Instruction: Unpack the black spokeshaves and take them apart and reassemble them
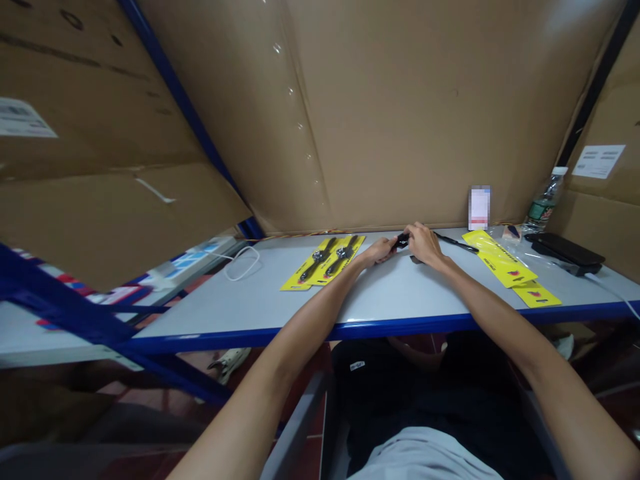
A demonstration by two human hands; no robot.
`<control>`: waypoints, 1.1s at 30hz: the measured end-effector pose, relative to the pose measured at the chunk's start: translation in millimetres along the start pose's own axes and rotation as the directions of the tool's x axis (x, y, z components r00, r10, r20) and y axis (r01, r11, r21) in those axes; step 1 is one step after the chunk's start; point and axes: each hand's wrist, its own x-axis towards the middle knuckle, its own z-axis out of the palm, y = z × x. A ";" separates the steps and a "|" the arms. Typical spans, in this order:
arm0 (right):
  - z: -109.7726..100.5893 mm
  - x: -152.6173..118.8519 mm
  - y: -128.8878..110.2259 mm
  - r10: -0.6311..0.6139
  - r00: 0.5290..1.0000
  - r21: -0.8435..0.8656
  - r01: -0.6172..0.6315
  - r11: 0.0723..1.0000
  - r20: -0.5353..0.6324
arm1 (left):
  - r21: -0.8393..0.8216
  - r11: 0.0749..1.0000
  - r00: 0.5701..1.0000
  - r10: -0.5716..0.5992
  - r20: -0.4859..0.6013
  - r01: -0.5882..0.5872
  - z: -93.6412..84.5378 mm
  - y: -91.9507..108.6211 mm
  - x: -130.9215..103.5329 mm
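Observation:
A small black item (401, 241), its kind too small to make out, is between my hands above the tabletop. My left hand (381, 251) has its fingers closed on the item's left end. My right hand (423, 243) is bent over its other end, fingertips pressed on it. Beyond my right wrist lies a long thin black piece (457, 243); whether it joins the held item is hidden. Left of my hands, two yellow cards (295, 281) lie side by side, bearing black long-handled tools (344, 253) with shiny round middles. More yellow cards (493, 257) overlap at the right.
A phone (479, 208) leans against the cardboard wall (400, 120). At the back right stand a water bottle (544, 200) and a black flat device (565, 251) with a white cable. A looped white cable (243, 267) hangs at the left. Blue edging (400, 327) borders the table front.

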 end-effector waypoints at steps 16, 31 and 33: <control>-4.6 -2.1 -3.2 -0.064 0.996 -0.037 0.067 0.997 0.065 | -0.053 0.998 1.000 -0.019 -0.011 0.019 0.5 2.1 -1.7; -5.8 -0.3 -5.0 -0.008 0.997 -0.020 0.010 1.000 0.079 | -0.047 0.999 1.000 0.002 0.000 -0.002 -0.5 -0.4 0.6; -5.8 0.5 -4.0 -0.019 0.995 0.006 0.019 1.000 0.101 | -0.040 0.999 1.000 0.010 0.009 -0.010 -0.6 -1.0 1.0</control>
